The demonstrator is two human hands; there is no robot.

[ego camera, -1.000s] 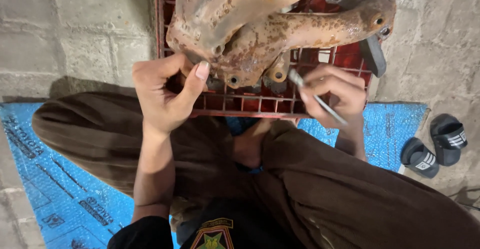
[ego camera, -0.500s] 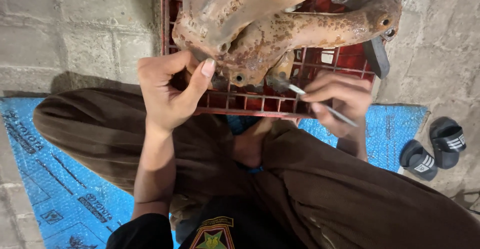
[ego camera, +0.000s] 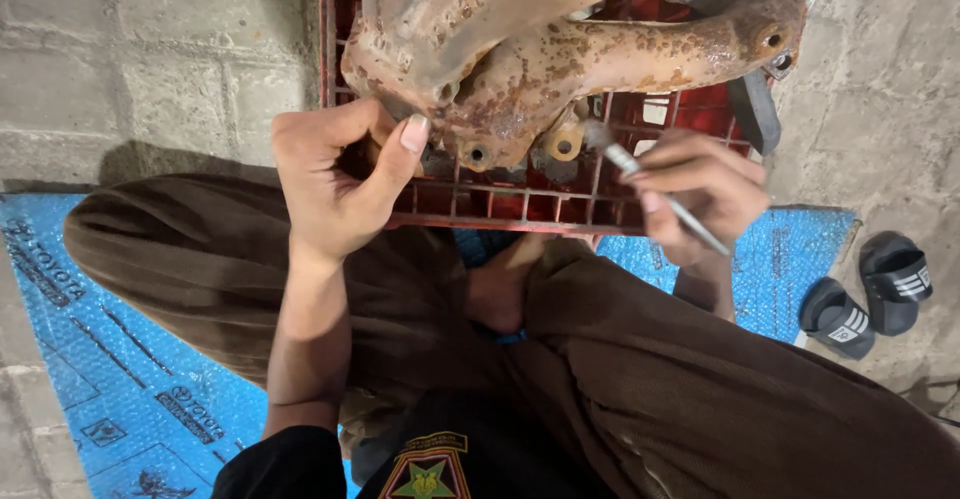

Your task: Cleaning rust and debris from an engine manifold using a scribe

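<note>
The right hand (ego camera: 700, 194), pinching a thin metal tool (ego camera: 655, 187), has brought its tip closer under the rusty cast part (ego camera: 560, 49) at top centre, on the red crate (ego camera: 520, 204), while the left hand (ego camera: 340, 179) stays gripping the part's lower edge.

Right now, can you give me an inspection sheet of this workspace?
Surface: grey paving-block floor with a blue printed plastic mat under the seated person.
Job's things: large rusty cast-metal part resting on a red plastic crate.
Clutter: pair of black slide sandals on the right.
Hands: left hand touches the part's lower edge; right hand grips a thin metal tool, tip at the part.
Cables: nothing seen.
Surroundings: nothing seen.
</note>
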